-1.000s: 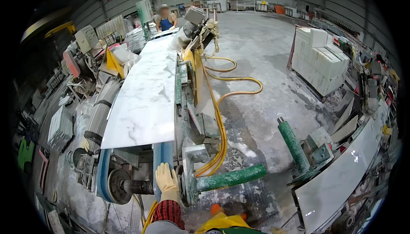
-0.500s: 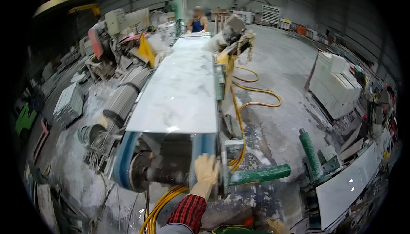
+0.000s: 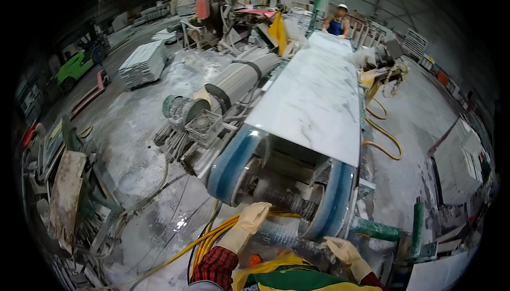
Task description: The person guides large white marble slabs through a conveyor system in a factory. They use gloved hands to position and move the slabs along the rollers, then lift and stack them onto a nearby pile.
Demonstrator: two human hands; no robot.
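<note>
My left hand [image 3: 248,226], in a cream rubber glove, is held before the conveyor's near end with its fingers stretched out and nothing in them. My right hand [image 3: 345,255], gloved alike, is low beside the right blue belt [image 3: 336,198], fingers apart and empty. A long white slab with grey veins [image 3: 313,97] lies on the conveyor, its near edge over the two belts. The left blue belt [image 3: 229,169] curves round its pulley, and a dark roller [image 3: 284,198] spans between the pulleys.
Yellow hoses [image 3: 212,240] run under my left arm. A green post [image 3: 377,230] juts out right of the conveyor. A co-worker [image 3: 337,22] stands at the slab's far end. Stacked slabs [image 3: 143,65] stand at left, more [image 3: 458,158] at right.
My view has swung left, so the conveyor sits farther right. My left hand has come off the right blue belt toward me. My right hand has risen into fuller view.
</note>
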